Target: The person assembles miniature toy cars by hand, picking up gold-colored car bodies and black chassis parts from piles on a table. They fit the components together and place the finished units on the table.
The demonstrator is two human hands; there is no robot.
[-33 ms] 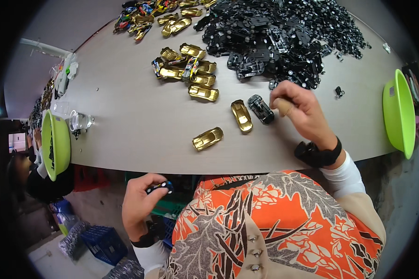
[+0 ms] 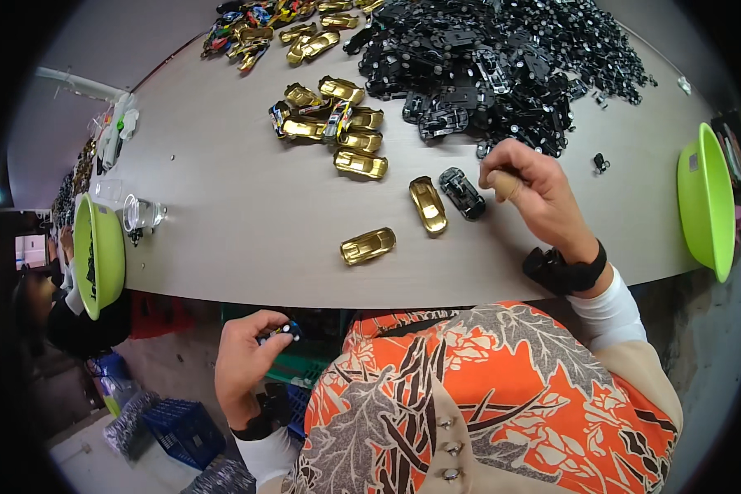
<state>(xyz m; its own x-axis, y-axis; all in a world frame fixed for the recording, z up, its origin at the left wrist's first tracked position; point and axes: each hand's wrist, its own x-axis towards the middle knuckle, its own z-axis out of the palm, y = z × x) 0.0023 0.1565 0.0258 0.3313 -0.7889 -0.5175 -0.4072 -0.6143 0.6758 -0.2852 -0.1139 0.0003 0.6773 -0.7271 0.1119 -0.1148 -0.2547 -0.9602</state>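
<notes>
My left hand (image 2: 248,358), just below the table's front edge, is closed around a small dark toy car (image 2: 286,331). Only its end with blue and white spots shows. Over the table, my right hand (image 2: 535,188) has its fingers curled toward a thumb with a tan cover; anything pinched there is hidden. Nearest to it lies a black car chassis (image 2: 463,194). Beside that chassis is a gold toy car body (image 2: 428,206), and another gold body (image 2: 368,246) rests closer to the front edge. Farther back sits a cluster of gold bodies (image 2: 360,164) and printed ones.
A large heap of black chassis (image 2: 502,70) covers the far right. Colourful car bodies (image 2: 263,16) are piled at the far left. Green basins (image 2: 708,198) stand at both table ends, with a clear cup (image 2: 140,214) by the left one. Below are a blue crate (image 2: 185,432) and another person.
My right hand has shifted very slightly to the right. The toy car in my left hand has turned a little. The things on the table lie as before.
</notes>
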